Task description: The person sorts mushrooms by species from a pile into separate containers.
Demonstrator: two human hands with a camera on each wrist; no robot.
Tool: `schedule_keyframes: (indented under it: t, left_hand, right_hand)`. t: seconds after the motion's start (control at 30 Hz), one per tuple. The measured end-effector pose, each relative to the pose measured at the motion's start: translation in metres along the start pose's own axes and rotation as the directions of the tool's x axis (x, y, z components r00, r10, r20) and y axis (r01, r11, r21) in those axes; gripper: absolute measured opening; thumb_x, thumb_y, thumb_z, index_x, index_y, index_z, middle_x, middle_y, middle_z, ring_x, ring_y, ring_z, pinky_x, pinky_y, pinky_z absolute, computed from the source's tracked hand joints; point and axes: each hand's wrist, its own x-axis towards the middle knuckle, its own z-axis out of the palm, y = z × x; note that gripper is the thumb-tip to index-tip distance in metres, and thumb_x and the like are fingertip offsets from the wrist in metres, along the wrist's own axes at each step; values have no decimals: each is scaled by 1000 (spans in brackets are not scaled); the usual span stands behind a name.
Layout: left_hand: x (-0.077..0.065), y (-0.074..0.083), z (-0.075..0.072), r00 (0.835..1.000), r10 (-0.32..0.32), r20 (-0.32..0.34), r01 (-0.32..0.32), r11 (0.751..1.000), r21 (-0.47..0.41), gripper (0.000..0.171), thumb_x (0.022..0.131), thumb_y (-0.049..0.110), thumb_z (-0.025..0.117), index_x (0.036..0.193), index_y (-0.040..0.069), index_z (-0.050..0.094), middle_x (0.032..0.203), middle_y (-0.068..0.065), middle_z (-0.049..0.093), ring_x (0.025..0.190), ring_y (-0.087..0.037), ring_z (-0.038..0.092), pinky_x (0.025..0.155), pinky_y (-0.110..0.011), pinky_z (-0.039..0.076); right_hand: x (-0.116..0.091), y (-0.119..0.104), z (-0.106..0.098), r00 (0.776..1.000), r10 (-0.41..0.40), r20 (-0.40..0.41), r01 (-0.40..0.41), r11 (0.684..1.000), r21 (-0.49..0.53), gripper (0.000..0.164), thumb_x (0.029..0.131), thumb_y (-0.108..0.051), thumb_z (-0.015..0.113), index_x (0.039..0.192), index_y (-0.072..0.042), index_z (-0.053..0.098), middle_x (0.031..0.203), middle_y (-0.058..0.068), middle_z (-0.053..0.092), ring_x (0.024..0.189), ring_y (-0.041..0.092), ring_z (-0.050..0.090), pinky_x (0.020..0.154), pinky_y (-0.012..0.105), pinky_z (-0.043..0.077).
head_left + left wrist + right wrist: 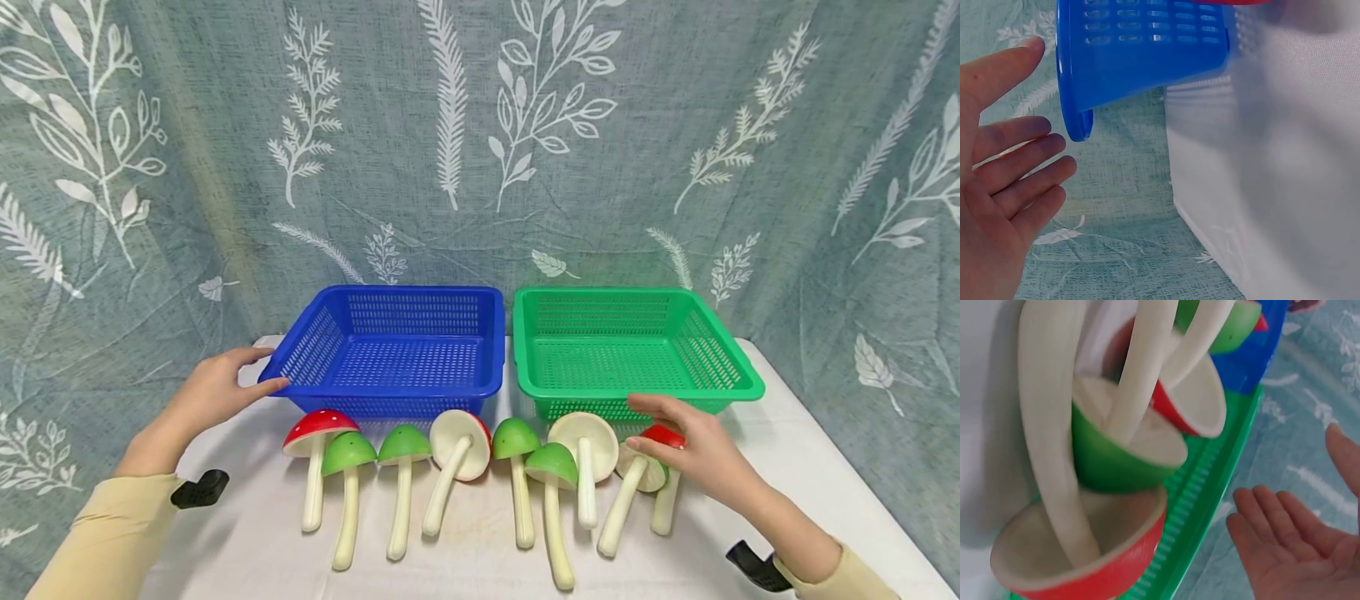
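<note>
Beside the left front corner of a blue basket (416, 392) is my left hand (213, 392), fingers extended and holding nothing. The left wrist view shows a small gap between its fingers (1038, 147) and the basket's rim. My right hand (701, 458) hovers by the front of a green basket (637, 393), over the rightmost mushroom, whose red cap (663, 434) it partly hides. Its palm is bare in the right wrist view, with the fingers apart from the mushrooms. Several toy mushrooms lie in a row before the baskets, including a green-capped one (405, 446) and a red-spotted one (318, 427).
Both baskets stand side by side with nothing inside. White cloth (247, 517) covers the table, whose right edge slopes away past the green basket. A grey-green curtain (405, 150) with white leaf prints hangs behind and at both sides.
</note>
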Motion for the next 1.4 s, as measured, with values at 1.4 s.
schedule_keyframes:
  t: [1.4]
  left_hand:
    - [-2,-11,4,995,-73,70,77,995,-64,67,88,50,61,131,-1,54,126,-32,55,113,-49,51,82,-60,47]
  right_hand:
    - [-35,14,37,885,407,226,-433,898,78,30,77,-37,77,85,-8,75,64,-2,71,58,9,65,50,21,48]
